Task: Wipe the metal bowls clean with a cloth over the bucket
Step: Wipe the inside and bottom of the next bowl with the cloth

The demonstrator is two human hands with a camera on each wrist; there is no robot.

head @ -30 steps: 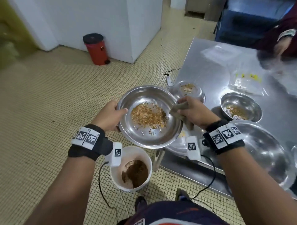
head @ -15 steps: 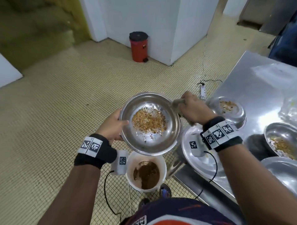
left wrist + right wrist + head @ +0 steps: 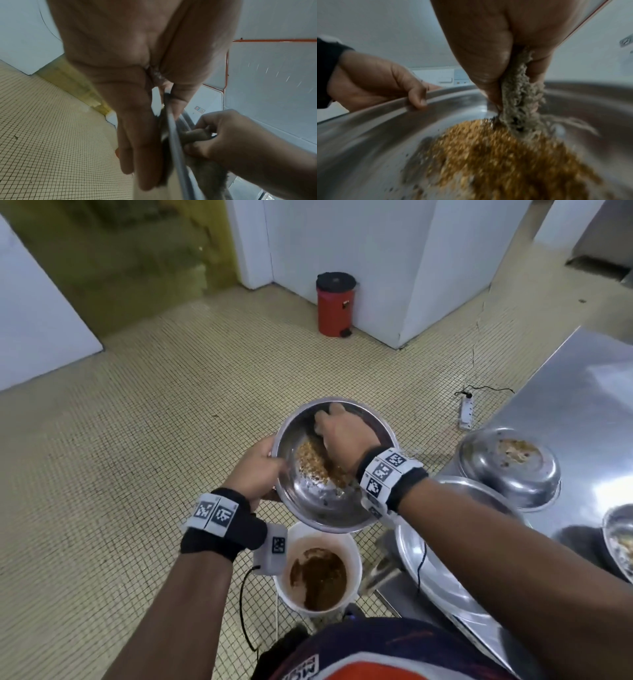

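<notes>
the bowl (image 3: 329,498) is held up in the air, tipped toward the person, and its low edge hangs over the bucket (image 3: 352,546) on the floor. brown crumbs (image 3: 313,460) lie inside the bowl, and blur in the right wrist view. the left hand (image 3: 257,470) holds the bowl's rim at 9 o'clock, thumb (image 3: 417,97) curled over the edge on the inside and fingers (image 3: 135,148) flat against the outside. the right hand (image 3: 342,433) is inside the bowl near 12 o'clock, closed tight around a cloth (image 3: 520,102). the cloth is grey and stringy, and its loose end touches the bowl's bottom just at the top edge of the crumbs. the bucket is white, with brown mush at the bottom. a table (image 3: 582,392) made of shiny metal is at 3 o'clock from the bowl. on it sit a big pan (image 3: 442,570) close to the person, a second bowl (image 3: 510,470) with some crumbs at 2 o'clock, and a third bowl (image 3: 618,539) cut off by the right edge. a power strip (image 3: 466,412) lies on the tile floor (image 3: 120,474) beside the table. a red bin (image 3: 335,304) stands far away at 12 o'clock, against a white wall.
</notes>
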